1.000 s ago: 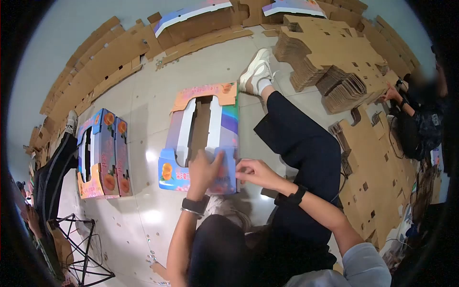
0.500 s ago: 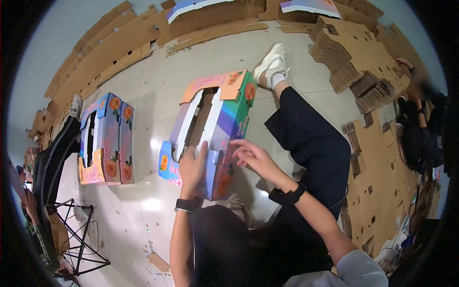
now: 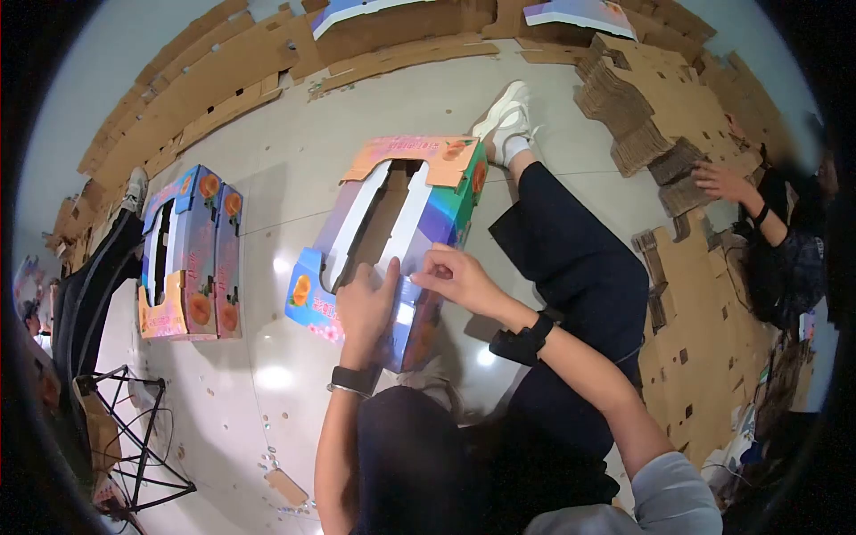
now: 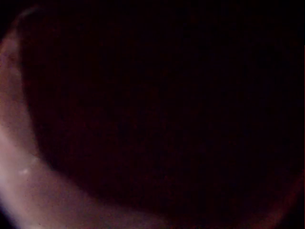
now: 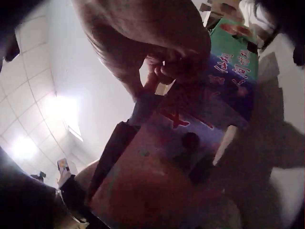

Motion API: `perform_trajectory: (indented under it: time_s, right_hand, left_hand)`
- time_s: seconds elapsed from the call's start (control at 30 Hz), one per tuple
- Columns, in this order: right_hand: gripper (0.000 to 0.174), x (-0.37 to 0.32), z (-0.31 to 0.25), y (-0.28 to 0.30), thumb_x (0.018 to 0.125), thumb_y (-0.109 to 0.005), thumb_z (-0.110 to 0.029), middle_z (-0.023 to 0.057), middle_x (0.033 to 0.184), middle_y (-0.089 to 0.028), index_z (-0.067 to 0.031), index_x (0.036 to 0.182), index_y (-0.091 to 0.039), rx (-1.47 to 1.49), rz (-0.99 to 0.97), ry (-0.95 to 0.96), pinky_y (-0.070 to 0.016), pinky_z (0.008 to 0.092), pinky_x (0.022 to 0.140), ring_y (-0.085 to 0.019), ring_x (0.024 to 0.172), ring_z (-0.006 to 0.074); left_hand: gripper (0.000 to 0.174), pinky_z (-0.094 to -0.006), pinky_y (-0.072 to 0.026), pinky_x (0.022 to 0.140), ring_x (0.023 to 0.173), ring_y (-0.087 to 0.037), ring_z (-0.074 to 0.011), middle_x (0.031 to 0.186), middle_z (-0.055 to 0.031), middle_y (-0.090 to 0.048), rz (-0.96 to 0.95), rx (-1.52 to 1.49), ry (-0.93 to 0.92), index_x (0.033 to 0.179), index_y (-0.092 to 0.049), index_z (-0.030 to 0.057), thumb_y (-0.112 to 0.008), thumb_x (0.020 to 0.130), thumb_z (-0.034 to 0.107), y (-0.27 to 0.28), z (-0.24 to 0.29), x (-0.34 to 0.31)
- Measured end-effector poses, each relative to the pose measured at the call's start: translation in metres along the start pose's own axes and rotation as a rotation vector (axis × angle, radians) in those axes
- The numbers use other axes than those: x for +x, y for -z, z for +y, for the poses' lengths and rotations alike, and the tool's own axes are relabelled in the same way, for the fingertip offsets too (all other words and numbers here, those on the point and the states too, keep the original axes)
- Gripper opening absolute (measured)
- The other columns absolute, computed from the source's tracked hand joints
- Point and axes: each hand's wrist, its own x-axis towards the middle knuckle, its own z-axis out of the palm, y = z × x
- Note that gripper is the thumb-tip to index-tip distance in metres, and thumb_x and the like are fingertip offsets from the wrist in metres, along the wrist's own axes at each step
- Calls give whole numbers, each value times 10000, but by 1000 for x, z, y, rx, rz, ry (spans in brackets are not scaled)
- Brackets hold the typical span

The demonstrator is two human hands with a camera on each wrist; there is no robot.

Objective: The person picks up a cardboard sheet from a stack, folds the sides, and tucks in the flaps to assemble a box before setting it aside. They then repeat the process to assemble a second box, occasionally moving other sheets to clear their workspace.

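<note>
A printed cardboard fruit box (image 3: 428, 230) stands tilted on the floor between the person's legs, with a long opening in its top. Its near end carries a blue end flap (image 3: 308, 272) with an orange fruit picture. The left hand (image 3: 364, 312) holds this near end, thumb lying along the top and fingers at the opening's edge. At the right top corner, the right hand (image 3: 459, 281) pinches the flap's edge with bent fingers. In the right wrist view, the right hand's thumb and curled fingers (image 5: 167, 71) meet the box edge. The left wrist view is almost wholly dark.
Two similar boxes (image 3: 201, 254) stand side by side on the left. Stacked flat cardboard (image 3: 669, 98) lies at the right, where another person's hand (image 3: 724, 183) reaches over. A black wire frame (image 3: 138, 437) stands at lower left; cardboard scraps (image 3: 285, 489) litter the floor.
The box has turned clockwise and tilted so its right side shows. The right hand has moved from the near right side up to the top corner flap. The left hand stays on the near end.
</note>
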Motion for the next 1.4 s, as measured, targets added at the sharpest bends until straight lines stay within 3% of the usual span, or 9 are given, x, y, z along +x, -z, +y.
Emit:
perform_trajectory:
  time_s: [0.1,0.27,0.37,0.5,0.67,0.77,0.93,1.17,1.4]
  right_hand:
    - [361,-4,-4,6,847,-653,-279,-6,667,-441,-30,652,-477,180,0,-90,-339,255,535,-408,584,83]
    - [366,-28,-46,27,867,-633,-251,-49,644,-403,-54,629,-438,641,1,-279,-310,225,526,-378,588,44]
    - [344,-29,-61,49,874,-618,-225,-49,629,-395,-43,630,-458,489,-91,-61,-317,221,534,-387,598,43]
    - [307,15,22,64,829,-651,-225,58,917,-499,-24,994,-488,36,407,-34,-442,257,687,-498,739,117]
    - [582,58,51,45,762,-664,-337,195,1133,-461,3,1159,-409,-305,724,35,-410,447,875,-528,1010,373]
    - [584,72,57,57,793,-634,-379,138,1130,-486,-14,1195,-419,-391,692,-265,-434,373,860,-535,1026,282]
    - [297,67,79,75,839,-529,-256,189,748,-629,-5,715,-626,-812,521,-234,-479,454,646,-620,676,366]
    - [359,67,35,137,882,-501,-253,174,709,-627,-12,638,-610,-1193,396,45,-486,431,629,-607,631,337]
    - [392,71,6,196,904,-481,-309,147,821,-653,19,783,-658,-899,559,256,-494,332,636,-629,661,265]
  left_hand:
    - [532,-474,-405,587,673,-563,-432,654,-244,-568,41,24,-90,781,-551,-2,-486,878,517,-2,2,0]
    - [499,-472,-407,720,732,-566,-450,709,-266,-601,44,-41,-59,832,-585,1,-501,864,491,-10,-2,0]
    - [484,-462,-436,657,742,-578,-431,769,-278,-600,8,-144,-19,871,-593,-15,-540,854,466,-6,-7,1]
    - [492,-451,-437,661,710,-582,-418,722,-249,-596,36,-130,3,875,-589,-27,-552,848,463,-4,-2,-4]
    - [452,-466,-442,629,696,-580,-442,690,-253,-593,62,-149,-43,895,-576,-27,-530,878,422,-3,17,-21]
    - [356,-476,-419,584,645,-571,-429,679,-256,-586,13,-13,-199,898,-584,15,-483,916,356,-11,28,-32]
    - [375,-430,-404,612,563,-566,-368,607,-202,-586,65,193,-316,802,-486,-2,-471,923,352,-28,36,-35]
    - [347,-418,-399,609,546,-559,-367,572,-173,-573,52,69,-339,815,-490,5,-542,886,341,-21,39,-33]
    - [314,-433,-409,591,637,-509,-319,661,-191,-537,-229,-81,-356,957,-568,2,-640,836,283,39,3,4]
